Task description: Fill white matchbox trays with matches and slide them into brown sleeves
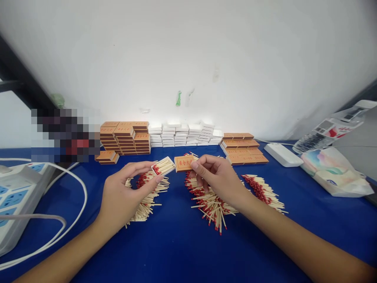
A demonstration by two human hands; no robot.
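Between thumb and fingers, my left hand point(123, 192) grips a white matchbox tray point(164, 166) filled with red-tipped matches. Facing it, my right hand point(216, 175) pinches an orange matchbox sleeve point(183, 163) with red lettering. Tray and sleeve are close together, end to end, above the blue table; whether they touch I cannot tell. Under my left hand lies a heap of loose matches point(145, 204), partly hidden by it. Another match pile point(212, 206) spreads below my right hand, and a smaller one point(265, 194) lies beyond my right wrist.
Along the wall stand stacked orange matchboxes point(125, 137), white trays point(185, 135) and more orange boxes or sleeves point(244, 149). A power strip point(17, 200) with white cables occupies the left. On the right are a white device point(282, 154), a tissue pack point(335, 173) and a plastic bottle point(330, 131).
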